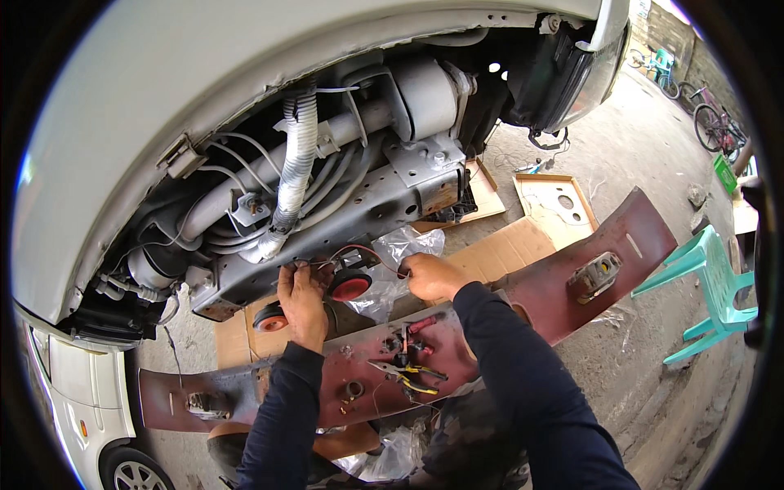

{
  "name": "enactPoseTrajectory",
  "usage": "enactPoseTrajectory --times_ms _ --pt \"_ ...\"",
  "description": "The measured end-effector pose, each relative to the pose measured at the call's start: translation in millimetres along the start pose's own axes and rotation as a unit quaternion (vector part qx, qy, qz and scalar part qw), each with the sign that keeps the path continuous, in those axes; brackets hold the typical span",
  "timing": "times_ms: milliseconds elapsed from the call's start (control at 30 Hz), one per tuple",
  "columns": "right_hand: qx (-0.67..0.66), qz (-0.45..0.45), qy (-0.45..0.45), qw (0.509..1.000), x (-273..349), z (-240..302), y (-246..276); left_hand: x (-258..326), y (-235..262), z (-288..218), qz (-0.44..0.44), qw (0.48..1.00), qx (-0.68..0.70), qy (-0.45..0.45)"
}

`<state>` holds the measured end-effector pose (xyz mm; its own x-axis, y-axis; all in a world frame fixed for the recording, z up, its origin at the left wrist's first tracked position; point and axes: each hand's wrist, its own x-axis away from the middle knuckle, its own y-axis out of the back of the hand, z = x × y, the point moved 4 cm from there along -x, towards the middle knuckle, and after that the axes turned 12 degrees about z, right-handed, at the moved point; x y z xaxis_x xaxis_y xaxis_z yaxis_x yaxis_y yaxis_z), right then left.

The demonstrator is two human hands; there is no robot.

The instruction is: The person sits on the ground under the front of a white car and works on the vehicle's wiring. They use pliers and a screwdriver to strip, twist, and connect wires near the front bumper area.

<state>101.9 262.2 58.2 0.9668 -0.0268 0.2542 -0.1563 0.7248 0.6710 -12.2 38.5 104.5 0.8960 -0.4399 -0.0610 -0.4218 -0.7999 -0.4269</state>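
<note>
Beyond the dark red bumper (445, 347), the bunched fingers of the left hand (305, 306) hide whether they hold anything. Concrete floor (629, 135) surrounds the bumper, with cardboard (500, 251) past its far edge; there, a red-and-black horn (350, 287) sits beside the left hand, the right hand (434, 278) closed on a thin reddish wire (371, 251).

Over to the ground's (645, 155) right edge, and there stands a green chair (719, 279)! Up in the far right corner, a purplish bike (717, 124), a bluish bike (657, 69) beyond it, both near the wall (679, 42). Closer in, a green crate (724, 175), a stone (697, 194) lying to its left. And at the left edge, a white car (91, 384)!
</note>
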Motion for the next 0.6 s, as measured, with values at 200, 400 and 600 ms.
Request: enactPoseTrajectory --times_ms 200,400,600 --pt "-0.004 -0.006 -0.015 1.000 0 -2 3 1 -1 -3 0.042 0.984 -0.164 -0.044" --pt "-0.329 -0.027 -0.043 0.943 -18 -9 -5 -16 7 -2 0.013 0.974 -0.218 0.062" --pt "-0.628 -0.130 -0.054 0.765 -61 -7 -28 -31 6 7 0.023 0.978 -0.185 0.090"
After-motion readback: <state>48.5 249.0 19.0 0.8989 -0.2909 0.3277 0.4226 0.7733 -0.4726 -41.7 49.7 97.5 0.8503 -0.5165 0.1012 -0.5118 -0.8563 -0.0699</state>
